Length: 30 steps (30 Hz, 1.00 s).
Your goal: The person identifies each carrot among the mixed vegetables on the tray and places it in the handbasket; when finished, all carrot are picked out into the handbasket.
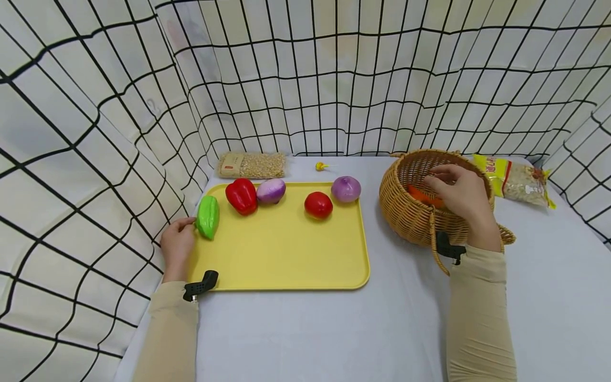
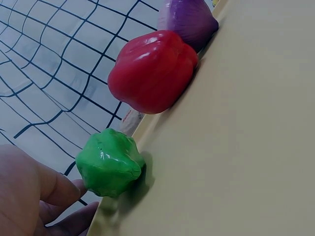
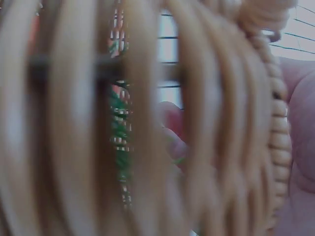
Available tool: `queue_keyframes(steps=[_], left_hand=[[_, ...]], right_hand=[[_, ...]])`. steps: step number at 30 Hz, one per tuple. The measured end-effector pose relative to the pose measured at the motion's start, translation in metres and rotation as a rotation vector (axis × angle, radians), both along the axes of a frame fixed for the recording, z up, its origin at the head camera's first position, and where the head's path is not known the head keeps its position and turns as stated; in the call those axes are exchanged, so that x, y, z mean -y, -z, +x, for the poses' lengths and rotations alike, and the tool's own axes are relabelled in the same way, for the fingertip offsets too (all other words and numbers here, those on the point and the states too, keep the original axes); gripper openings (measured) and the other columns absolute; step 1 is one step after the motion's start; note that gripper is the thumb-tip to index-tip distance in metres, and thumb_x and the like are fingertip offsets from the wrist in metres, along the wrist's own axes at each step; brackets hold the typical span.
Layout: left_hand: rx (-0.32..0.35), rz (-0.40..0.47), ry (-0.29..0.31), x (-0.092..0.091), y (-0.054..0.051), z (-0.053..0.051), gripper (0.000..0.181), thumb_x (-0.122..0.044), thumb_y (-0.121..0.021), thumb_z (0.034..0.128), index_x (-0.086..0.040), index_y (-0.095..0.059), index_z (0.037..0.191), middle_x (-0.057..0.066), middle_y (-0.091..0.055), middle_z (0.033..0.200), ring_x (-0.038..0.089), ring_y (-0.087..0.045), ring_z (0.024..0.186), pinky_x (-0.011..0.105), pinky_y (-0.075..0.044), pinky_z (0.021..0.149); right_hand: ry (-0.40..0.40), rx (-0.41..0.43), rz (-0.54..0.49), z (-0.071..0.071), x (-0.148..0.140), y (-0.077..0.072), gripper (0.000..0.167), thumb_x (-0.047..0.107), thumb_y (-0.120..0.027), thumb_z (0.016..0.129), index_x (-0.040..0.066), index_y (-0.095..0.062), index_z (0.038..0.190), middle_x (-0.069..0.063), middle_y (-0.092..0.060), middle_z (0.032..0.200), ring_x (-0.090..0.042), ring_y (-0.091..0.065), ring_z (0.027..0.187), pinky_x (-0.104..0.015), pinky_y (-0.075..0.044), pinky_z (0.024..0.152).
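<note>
At the left edge of the yellow tray (image 1: 286, 260), my left hand (image 1: 177, 244) pinches the stem end of a ridged green pepper (image 1: 208, 217). In the left wrist view, the thumb and fingers reach behind this pepper (image 2: 109, 162), partly hidden. My right hand (image 1: 460, 193) is at the mouth of a wicker basket (image 1: 406, 217), thumb and forefinger apart, above an orange carrot (image 1: 422, 197). Through the basket's blurred weave (image 3: 142, 147), the right wrist view shows fingertips and green leaves (image 3: 119, 113).
A red bell pepper (image 1: 242, 196), purple eggplant (image 1: 271, 191), tomato (image 1: 318, 205) and purple onion (image 1: 346, 189) lie on the tray. Behind it are a bag of grains (image 1: 253, 165) and a small yellow item (image 1: 321, 166). A yellow packet (image 1: 520, 180) lies right of the basket. Black netting (image 1: 334, 79) surrounds the table.
</note>
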<state>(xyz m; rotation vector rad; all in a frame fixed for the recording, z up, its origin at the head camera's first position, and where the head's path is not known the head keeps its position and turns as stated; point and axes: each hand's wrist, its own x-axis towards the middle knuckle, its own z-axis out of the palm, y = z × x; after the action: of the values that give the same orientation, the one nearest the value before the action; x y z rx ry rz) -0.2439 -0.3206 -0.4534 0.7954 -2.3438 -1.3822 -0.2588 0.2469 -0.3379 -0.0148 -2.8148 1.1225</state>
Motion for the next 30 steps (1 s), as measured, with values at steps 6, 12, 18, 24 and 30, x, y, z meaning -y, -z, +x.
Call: queue_keyframes(steps=[6,12,18,24,30], left_hand=[[0.011,0.009,-0.002,-0.001,-0.001,0.0,0.039,-0.015,-0.043,0.0977,-0.006,-0.063,0.13,0.014,-0.057,0.134,0.027,-0.047,0.128,0.041,-0.038,0.103],[0.019,0.008,0.0,0.0,-0.001,0.001,0.04,-0.016,-0.042,0.0977,-0.007,-0.062,0.131,0.014,-0.057,0.135,0.027,-0.046,0.129,0.041,-0.037,0.103],[0.021,0.007,0.002,-0.001,-0.001,0.001,0.04,-0.016,-0.042,0.0974,-0.007,-0.062,0.13,0.014,-0.057,0.134,0.027,-0.046,0.129,0.041,-0.037,0.104],[0.018,-0.004,0.005,-0.001,-0.001,0.001,0.04,-0.016,-0.041,0.0969,-0.006,-0.063,0.13,0.014,-0.057,0.133,0.027,-0.047,0.128,0.041,-0.037,0.103],[0.006,-0.003,-0.001,-0.001,0.0,0.001,0.039,-0.015,-0.043,0.097,-0.006,-0.064,0.128,0.014,-0.058,0.132,0.027,-0.048,0.126,0.04,-0.038,0.1]], right_hand=[[0.047,-0.004,-0.013,0.006,0.001,-0.006,0.062,0.058,-0.05,0.093,0.011,-0.055,0.134,-0.017,-0.056,0.129,-0.037,-0.049,0.117,-0.053,-0.045,0.089],[0.036,-0.04,-0.05,0.013,0.007,-0.016,0.061,0.057,-0.051,0.094,0.011,-0.055,0.134,-0.013,-0.059,0.127,-0.035,-0.05,0.119,-0.052,-0.045,0.092],[0.006,-0.07,-0.04,0.021,0.017,-0.025,0.057,0.055,-0.052,0.094,0.014,-0.058,0.132,-0.013,-0.061,0.125,-0.033,-0.053,0.115,-0.047,-0.045,0.087],[-0.044,-0.083,-0.03,0.023,0.025,-0.028,0.055,0.053,-0.053,0.095,0.013,-0.057,0.133,-0.013,-0.062,0.124,-0.029,-0.055,0.11,-0.037,-0.045,0.08],[-0.091,-0.115,-0.005,0.02,0.036,-0.027,0.049,0.048,-0.054,0.096,0.012,-0.059,0.129,-0.012,-0.064,0.12,-0.028,-0.058,0.105,-0.039,-0.045,0.079]])
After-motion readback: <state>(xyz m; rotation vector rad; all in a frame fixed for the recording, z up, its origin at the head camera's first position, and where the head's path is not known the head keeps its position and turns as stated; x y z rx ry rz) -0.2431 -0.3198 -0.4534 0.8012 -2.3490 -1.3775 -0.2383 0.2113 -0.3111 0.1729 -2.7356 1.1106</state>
